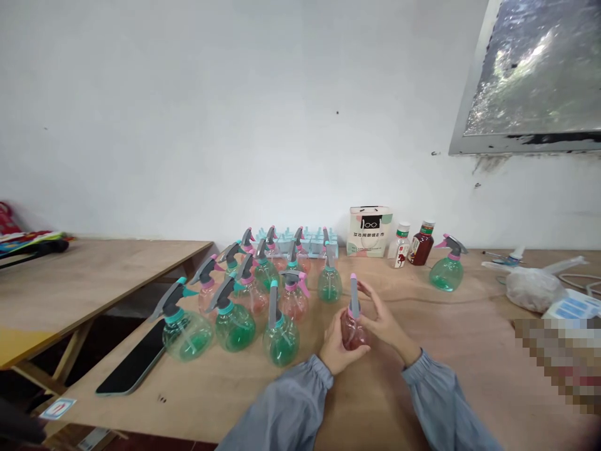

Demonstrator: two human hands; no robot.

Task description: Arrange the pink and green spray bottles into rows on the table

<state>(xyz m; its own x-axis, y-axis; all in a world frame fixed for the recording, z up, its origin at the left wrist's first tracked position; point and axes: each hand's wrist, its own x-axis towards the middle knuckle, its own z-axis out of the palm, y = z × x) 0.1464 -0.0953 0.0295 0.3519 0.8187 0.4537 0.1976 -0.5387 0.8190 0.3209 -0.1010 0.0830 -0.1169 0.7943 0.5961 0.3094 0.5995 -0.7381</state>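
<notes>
1. The wooden bench (451, 369) has its back edge along a white wall (235, 113), with a window (539, 69) above it toward the right.
2. The pink spray bottle (353, 333) is between the front and back edges: the left hand (339, 346) clasps its body, the right hand's (384, 321) grip closed about its neck.
3. Green spray bottles (282, 344) nearer the left edge show deeper green low down, liquid or tint I cannot tell.
4. Their bodies are rounded, see-through plastic.

From my end I've got a wooden table (370, 394) with loads of spray bottles (235, 329), a phone (134, 360), paper bag (369, 233) and probably a plastic bag (535, 290), kinda blurry.
</notes>
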